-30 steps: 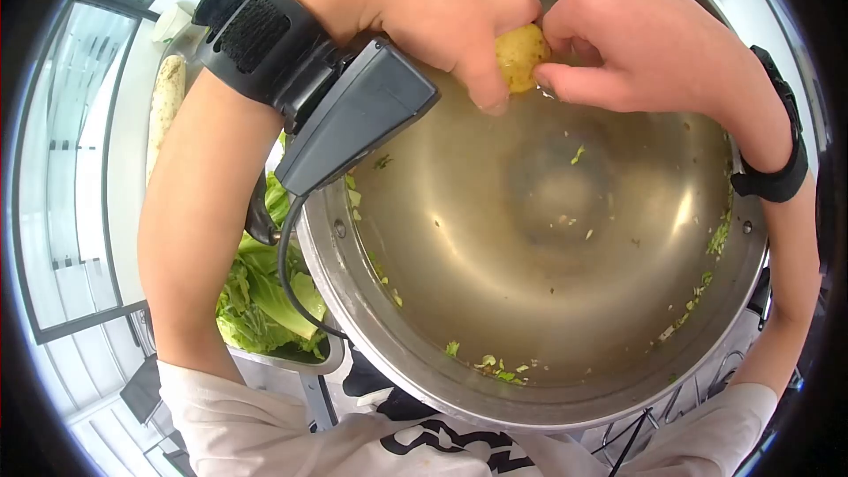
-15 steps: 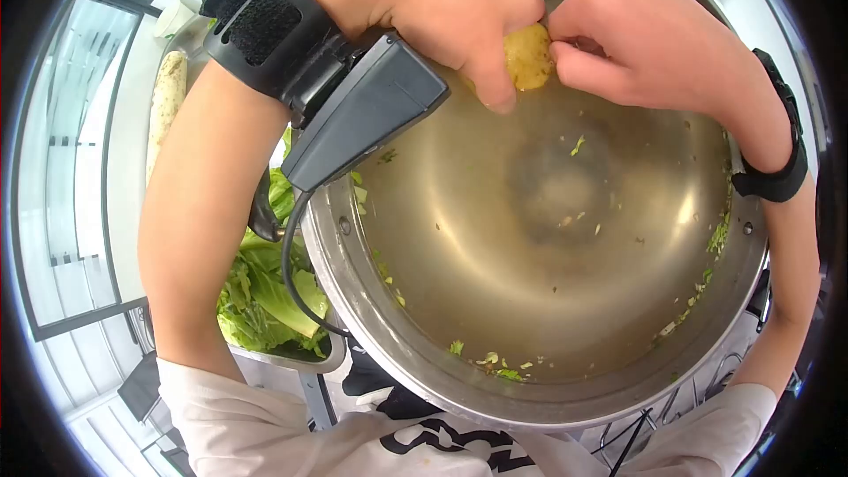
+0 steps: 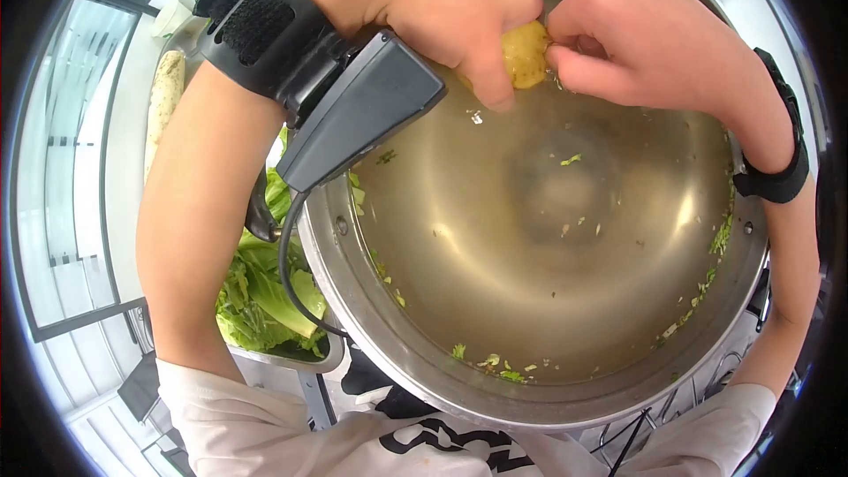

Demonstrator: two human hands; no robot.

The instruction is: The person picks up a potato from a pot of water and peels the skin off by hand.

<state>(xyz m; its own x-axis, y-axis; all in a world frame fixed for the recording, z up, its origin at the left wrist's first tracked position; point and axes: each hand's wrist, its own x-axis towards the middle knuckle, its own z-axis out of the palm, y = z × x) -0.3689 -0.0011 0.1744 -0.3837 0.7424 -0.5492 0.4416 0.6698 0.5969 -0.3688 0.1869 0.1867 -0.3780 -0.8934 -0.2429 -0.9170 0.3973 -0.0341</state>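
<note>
A wet yellow potato (image 3: 526, 55) is held over the far part of a large steel pot (image 3: 329, 252) of cloudy water. My left hand (image 3: 455, 22) is wrapped round it from the left, thumb pointing down along its side. Against the potato's right edge press the curled, pinched fingertips of my right hand (image 3: 623, 35). Whether something small sits inside those fingers is hidden. Small green leaf scraps (image 3: 571, 160) float in the water and cling along the pot's inner wall.
Left of the pot, a metal tray (image 3: 331, 360) holds leafy green lettuce (image 3: 274, 296). Behind my left forearm lies a long pale root vegetable (image 3: 165, 102). A black device (image 3: 367, 110) with a cable (image 3: 287, 269) is strapped to my left wrist; a black band (image 3: 782, 137) circles my right wrist.
The floating green scrap in the middle has drifted slightly down and turned. A bright glint now shows on the water below my left thumb. Both hands have barely moved.
</note>
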